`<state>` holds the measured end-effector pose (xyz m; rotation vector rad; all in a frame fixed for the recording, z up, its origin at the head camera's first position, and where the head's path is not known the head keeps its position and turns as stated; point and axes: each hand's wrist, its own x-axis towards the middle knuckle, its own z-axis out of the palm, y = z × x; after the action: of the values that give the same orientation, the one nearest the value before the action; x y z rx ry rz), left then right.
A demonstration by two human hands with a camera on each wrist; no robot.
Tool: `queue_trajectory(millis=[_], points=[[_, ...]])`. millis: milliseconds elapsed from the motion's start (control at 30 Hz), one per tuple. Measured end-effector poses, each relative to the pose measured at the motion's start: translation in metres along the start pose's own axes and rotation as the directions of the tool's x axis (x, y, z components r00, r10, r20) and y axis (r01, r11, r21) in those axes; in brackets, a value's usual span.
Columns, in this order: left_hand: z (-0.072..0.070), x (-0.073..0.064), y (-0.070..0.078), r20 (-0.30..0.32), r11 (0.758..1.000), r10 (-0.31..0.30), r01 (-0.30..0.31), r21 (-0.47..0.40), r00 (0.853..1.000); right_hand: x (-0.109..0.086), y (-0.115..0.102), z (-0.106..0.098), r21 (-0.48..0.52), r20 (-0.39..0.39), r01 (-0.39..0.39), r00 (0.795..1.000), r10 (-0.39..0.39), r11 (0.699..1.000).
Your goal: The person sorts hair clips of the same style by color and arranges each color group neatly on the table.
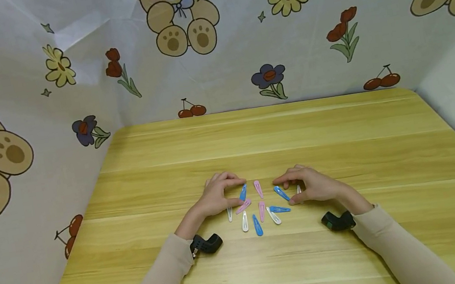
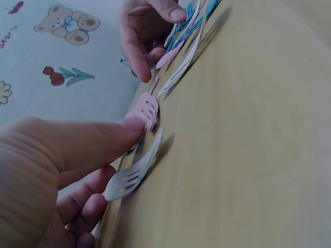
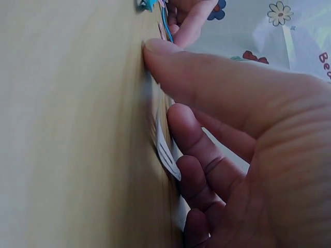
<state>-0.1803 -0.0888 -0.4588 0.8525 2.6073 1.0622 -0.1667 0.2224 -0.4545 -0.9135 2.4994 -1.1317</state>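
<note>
Several snap hair clips in blue, pink and white lie loosely grouped on the wooden table, between two hands. The left hand [image 1: 217,194] curves around the group's left side. Its thumb tip meets a pink hair clip [image 2: 147,109], and its index fingertip is at the top of a blue hair clip [image 1: 242,193]. Beside that thumb lies a white hair clip [image 2: 129,178]. On the other side, the right hand [image 1: 312,184] spans a blue hair clip [image 1: 281,193], index finger near one end and thumb near the other. Another white hair clip [image 3: 166,155] lies by its curled fingers.
Between the hands lie a pink hair clip [image 1: 258,188], a white hair clip [image 1: 244,221] and a blue hair clip [image 1: 257,225]. The table [image 1: 318,261] meets a bear-printed cloth [image 1: 232,57] at its back edge. Each wrist wears a black camera [image 1: 208,244].
</note>
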Motion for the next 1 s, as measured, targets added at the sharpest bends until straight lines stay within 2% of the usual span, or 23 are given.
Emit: queue_trajectory(millis=[367,633,767,933,1000], points=[[0.001,0.001,0.001,-0.004,1.000,-0.004,0.004,0.008,1.000,-0.002,-0.006,-0.003,-0.001,0.016,0.011,1.000,-0.011,1.000],[0.002,0.002,0.001,-0.017,0.999,-0.017,0.017,-0.036,1.000,-0.002,-0.005,-0.004,-0.007,0.011,0.010,1.000,-0.010,1.000],[0.000,0.003,0.000,-0.033,0.991,-0.046,0.042,-0.124,0.998,-0.001,-0.007,-0.006,0.030,0.015,-0.041,0.999,0.041,0.999],[-0.010,0.004,-0.001,-0.053,0.952,-0.116,0.095,-0.292,0.992,0.004,-0.014,-0.014,0.052,0.024,-0.129,0.992,0.128,0.990],[-0.016,0.006,0.000,-0.071,0.942,-0.137,0.107,-0.318,0.988,0.008,-0.017,-0.019,0.032,0.015,-0.137,0.991,0.136,0.990]])
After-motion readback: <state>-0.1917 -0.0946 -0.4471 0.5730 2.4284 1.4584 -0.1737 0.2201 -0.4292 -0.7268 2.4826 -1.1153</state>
